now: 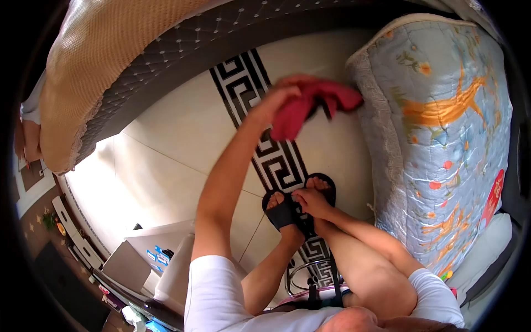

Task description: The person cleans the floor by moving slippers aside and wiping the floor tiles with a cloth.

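Observation:
My left hand (pixel 285 91) is stretched out over the floor with its fingers closed around a dark red cloth (pixel 312 105). The cloth is smeared by motion, and a black strip shows along its lower side. My right hand (pixel 313 203) hangs low between my knees, beside my feet, with the fingers curled in. I see nothing in that hand. On my feet are black open-toed sandals (pixel 281 213), standing on the patterned floor strip.
A padded grey bed side (pixel 160 61) with a tan woven cover (pixel 116 66) curves along the upper left. At the right stands a large floral quilted bundle (pixel 442 133). A pale box-like piece (pixel 157 243) is at the lower left. Pale floor tiles (pixel 166 155) carry a black meander strip (pixel 276 166).

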`<state>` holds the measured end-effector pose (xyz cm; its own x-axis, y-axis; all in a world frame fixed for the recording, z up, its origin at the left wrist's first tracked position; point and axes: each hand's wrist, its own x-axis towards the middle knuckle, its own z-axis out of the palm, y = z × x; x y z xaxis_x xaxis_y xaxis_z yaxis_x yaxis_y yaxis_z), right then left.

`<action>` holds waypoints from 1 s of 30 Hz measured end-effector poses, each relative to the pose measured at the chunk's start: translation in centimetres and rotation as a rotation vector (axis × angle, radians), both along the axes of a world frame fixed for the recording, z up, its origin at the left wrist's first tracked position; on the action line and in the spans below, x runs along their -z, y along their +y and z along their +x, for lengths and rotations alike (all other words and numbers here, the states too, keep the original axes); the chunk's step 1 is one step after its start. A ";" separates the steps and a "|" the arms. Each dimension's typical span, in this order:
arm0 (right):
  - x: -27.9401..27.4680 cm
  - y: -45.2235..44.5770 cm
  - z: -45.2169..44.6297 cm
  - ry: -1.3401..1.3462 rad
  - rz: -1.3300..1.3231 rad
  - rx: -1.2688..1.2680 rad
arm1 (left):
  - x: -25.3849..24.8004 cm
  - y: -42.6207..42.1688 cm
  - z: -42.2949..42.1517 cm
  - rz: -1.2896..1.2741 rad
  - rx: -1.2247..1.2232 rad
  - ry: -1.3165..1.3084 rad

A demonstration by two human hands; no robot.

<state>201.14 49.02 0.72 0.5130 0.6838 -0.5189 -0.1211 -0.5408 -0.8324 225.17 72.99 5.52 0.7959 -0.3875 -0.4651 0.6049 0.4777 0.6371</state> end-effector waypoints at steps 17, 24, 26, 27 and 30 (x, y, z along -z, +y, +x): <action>-0.8 -0.2 0.4 -0.011 -0.044 -0.038 | 8.9 -14.9 -3.3 1.553 0.555 -1.164; -1.1 0.4 -0.1 0.044 0.125 0.166 | 8.0 -25.2 -11.4 1.544 0.577 -1.247; 0.7 -0.7 -0.9 -0.077 0.016 0.004 | 8.4 -28.1 -13.9 1.524 0.612 -1.286; 2.3 -1.2 -2.0 -0.083 0.023 0.004 | 8.7 -29.6 -15.4 1.501 0.639 -1.305; 6.2 0.2 -5.9 -0.439 -0.238 0.169 | 10.5 -32.8 -20.3 1.360 0.734 -1.365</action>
